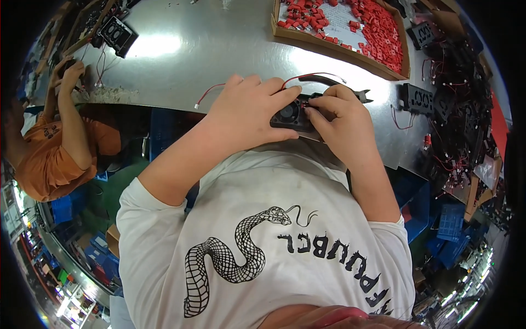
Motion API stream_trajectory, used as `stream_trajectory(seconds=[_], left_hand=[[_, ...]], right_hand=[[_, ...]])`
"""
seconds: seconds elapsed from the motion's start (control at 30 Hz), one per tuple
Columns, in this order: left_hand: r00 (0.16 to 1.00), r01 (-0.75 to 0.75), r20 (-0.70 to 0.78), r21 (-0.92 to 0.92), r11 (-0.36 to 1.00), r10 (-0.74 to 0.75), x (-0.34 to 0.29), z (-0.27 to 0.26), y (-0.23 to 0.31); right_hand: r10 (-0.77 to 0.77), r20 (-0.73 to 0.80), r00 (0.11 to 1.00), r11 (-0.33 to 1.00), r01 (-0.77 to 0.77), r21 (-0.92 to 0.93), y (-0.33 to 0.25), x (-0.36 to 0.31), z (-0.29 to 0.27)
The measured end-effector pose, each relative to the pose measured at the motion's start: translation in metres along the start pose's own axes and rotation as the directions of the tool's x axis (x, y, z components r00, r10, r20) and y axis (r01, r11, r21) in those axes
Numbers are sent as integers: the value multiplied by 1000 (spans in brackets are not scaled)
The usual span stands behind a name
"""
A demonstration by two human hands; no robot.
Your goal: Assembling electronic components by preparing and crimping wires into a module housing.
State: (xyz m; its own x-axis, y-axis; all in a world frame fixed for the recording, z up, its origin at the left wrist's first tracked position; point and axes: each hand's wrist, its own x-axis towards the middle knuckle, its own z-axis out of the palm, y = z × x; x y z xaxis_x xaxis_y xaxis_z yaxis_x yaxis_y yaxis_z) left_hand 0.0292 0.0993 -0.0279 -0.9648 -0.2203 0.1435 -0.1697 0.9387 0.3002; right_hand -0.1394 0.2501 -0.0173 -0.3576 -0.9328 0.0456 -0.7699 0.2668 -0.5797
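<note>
At the table's near edge, my left hand (244, 112) is wrapped round a black plastic housing with a small round fan (287, 114) in it. My right hand (350, 123) is closed in a pinch at the housing's right end, by a small bit of red. The fingertips hide exactly what they pinch. A thin red wire (315, 73) arcs above the housing. Another red wire ends in a white plug (197, 106) left of my left hand. Just beyond my right hand lies a pair of cutters (364, 96), its dark handle curving behind the fingers.
A cardboard tray (341, 52) of small red parts stands at the far side. Black fan housings (417, 100) and tangled red and black wires are heaped at the right. On the left, a co-worker in an orange shirt (57, 156) works near another black unit (118, 36).
</note>
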Motion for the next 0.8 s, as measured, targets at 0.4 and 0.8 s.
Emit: stream_trajectory(seconds=[0.4, 0.8], left_hand=[[1000, 10, 27, -115, 993, -7, 18, 3, -3], [1000, 23, 19, -82, 996, -21, 17, 4, 0]], right_hand=[[-50, 144, 988, 951, 92, -296, 112, 148, -75], [87, 2, 996, 955, -83, -284, 112, 164, -56]])
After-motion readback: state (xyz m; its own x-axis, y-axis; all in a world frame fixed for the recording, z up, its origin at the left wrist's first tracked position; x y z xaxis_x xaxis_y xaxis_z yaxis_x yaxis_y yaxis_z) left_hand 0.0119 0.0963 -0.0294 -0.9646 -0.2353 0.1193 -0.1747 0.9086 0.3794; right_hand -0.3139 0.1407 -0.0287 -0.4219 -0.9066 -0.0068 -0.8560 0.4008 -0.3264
